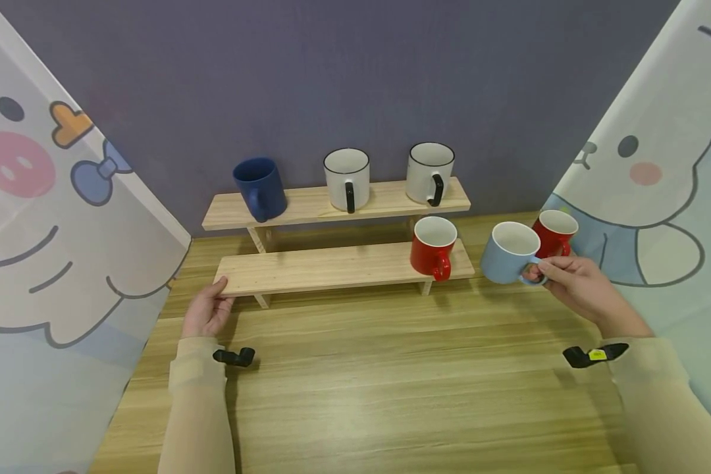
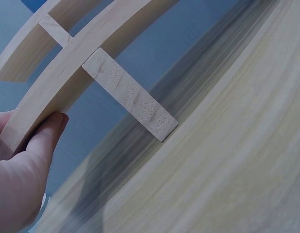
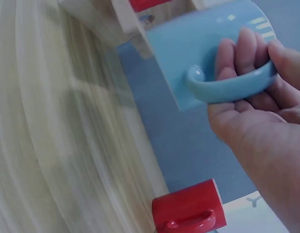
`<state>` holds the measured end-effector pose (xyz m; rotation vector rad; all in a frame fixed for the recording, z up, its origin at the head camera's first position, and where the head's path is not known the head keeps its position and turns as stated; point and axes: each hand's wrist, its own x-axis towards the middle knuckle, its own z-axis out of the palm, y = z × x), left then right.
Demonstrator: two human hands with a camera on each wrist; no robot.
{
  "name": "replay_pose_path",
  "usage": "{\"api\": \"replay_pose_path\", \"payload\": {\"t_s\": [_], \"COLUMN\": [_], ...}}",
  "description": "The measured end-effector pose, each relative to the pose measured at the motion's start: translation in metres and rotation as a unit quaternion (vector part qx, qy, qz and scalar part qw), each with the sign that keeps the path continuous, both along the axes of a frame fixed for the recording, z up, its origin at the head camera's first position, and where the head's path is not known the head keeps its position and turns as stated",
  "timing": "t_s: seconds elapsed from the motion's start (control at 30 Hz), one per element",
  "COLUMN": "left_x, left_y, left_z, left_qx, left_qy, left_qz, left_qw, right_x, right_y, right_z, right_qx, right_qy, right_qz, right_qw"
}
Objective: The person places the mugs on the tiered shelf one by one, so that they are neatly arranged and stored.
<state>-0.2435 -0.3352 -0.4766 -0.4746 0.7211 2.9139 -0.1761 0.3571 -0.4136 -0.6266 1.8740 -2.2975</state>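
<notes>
My right hand (image 1: 580, 289) grips the handle of a light blue mug (image 1: 505, 257), its fingers through the loop. In the right wrist view the blue mug (image 3: 203, 53) is held up off the table. My left hand (image 1: 207, 313) holds the left end of the lower wooden shelf (image 1: 320, 266), thumb underneath, as the left wrist view shows the shelf board (image 2: 58, 73) in its grasp. On that shelf's right end stands a red mug (image 1: 431, 250). Another red mug (image 1: 553, 237) stands on the table behind my right hand.
The upper shelf board (image 1: 302, 205) carries a dark blue mug (image 1: 263, 191) and two white mugs with black handles, one in the middle (image 1: 346, 181) and one at the right (image 1: 428, 174). A grey wall rises behind. Cartoon-printed panels (image 1: 646, 171) flank the wooden table (image 1: 391, 368).
</notes>
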Motion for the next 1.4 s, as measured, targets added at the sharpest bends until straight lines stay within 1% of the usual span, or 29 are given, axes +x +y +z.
{"api": "replay_pose_path", "payload": {"t_s": [0.13, 0.27, 0.5, 0.63, 0.8, 0.93, 1.03, 1.3, 1.4], "left_x": [0.001, 0.001, 0.001, 0.000, 0.000, 0.000, 0.000, 0.000, 0.000], "left_y": [0.000, 0.001, 0.001, 0.000, 0.000, 0.000, 0.000, 0.002, 0.002], "left_z": [0.000, 0.000, 0.000, 0.000, 0.000, -0.001, -0.001, 0.000, 0.001], "left_qx": [-0.002, -0.005, -0.002, -0.005, 0.000, 0.003, 0.004, -0.006, -0.005], "left_qy": [-0.002, -0.002, 0.000, -0.005, -0.003, 0.000, 0.002, -0.004, -0.007], "left_qz": [0.002, 0.002, 0.002, 0.003, 0.002, 0.002, 0.002, 0.001, 0.002], "left_qw": [1.0000, 1.0000, 1.0000, 1.0000, 1.0000, 1.0000, 1.0000, 1.0000, 1.0000], "right_x": [0.004, 0.009, 0.017, 0.019, 0.022, 0.025, 0.026, 0.030, 0.029], "right_y": [0.000, -0.001, -0.014, -0.026, -0.045, -0.063, -0.077, -0.111, -0.124], "right_z": [0.004, 0.005, 0.012, 0.017, 0.022, 0.025, 0.027, 0.029, 0.029], "right_qx": [0.017, 0.028, 0.039, 0.040, 0.038, 0.037, 0.035, 0.055, 0.045], "right_qy": [0.008, 0.017, 0.029, 0.048, 0.053, 0.034, 0.012, -0.039, -0.044], "right_qz": [0.058, 0.111, 0.170, 0.208, 0.244, 0.260, 0.258, 0.218, 0.215], "right_qw": [0.9981, 0.9933, 0.9842, 0.9762, 0.9674, 0.9643, 0.9653, 0.9736, 0.9745]}}
